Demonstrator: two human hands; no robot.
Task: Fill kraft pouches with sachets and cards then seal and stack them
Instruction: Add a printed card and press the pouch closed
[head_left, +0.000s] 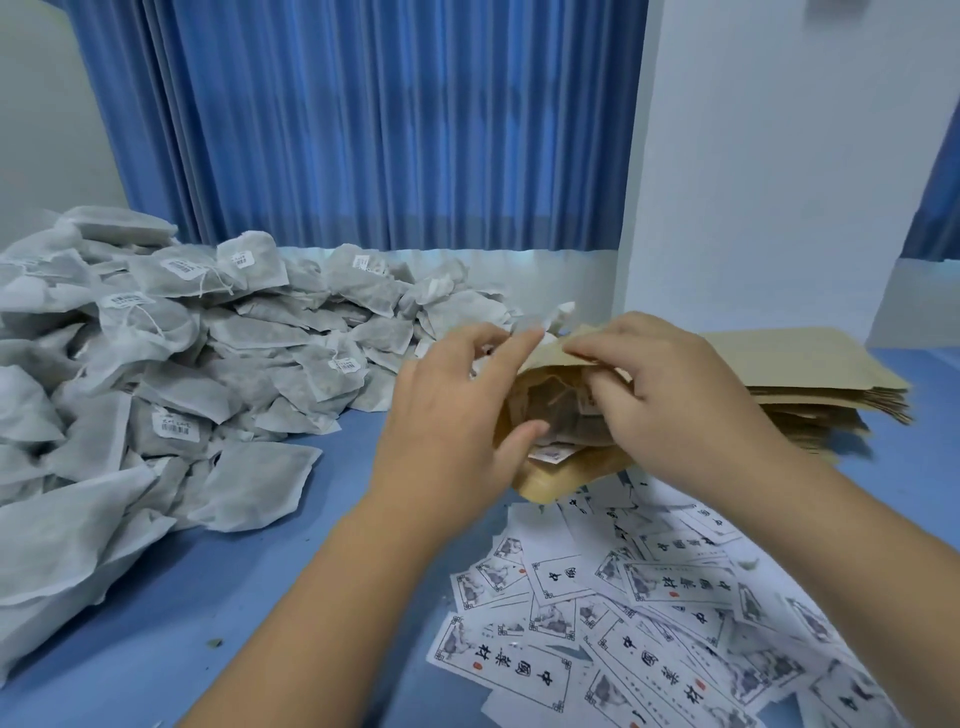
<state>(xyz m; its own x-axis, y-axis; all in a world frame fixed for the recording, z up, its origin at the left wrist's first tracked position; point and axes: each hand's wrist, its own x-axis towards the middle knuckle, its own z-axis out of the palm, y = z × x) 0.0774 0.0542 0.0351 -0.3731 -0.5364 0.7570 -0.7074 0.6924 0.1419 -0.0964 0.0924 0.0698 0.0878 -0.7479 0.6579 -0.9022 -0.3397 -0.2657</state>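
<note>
A kraft pouch (558, 475) stands upright on the blue table between both hands, its mouth spread open. Inside it I see sachets and a printed card. My left hand (457, 410) grips the pouch's left side, fingers at the top rim and thumb across the front. My right hand (670, 395) pinches the right part of the top rim, fingers curled over the opening. A big heap of grey-white sachets (156, 374) covers the left of the table. Printed cards (649, 613) lie scattered at the front right.
A flat stack of empty kraft pouches (821, 384) lies behind my right hand. A blue curtain (363, 130) hangs at the back and a white wall (779, 156) stands at the right. The blue tabletop (249, 587) shows between heap and cards.
</note>
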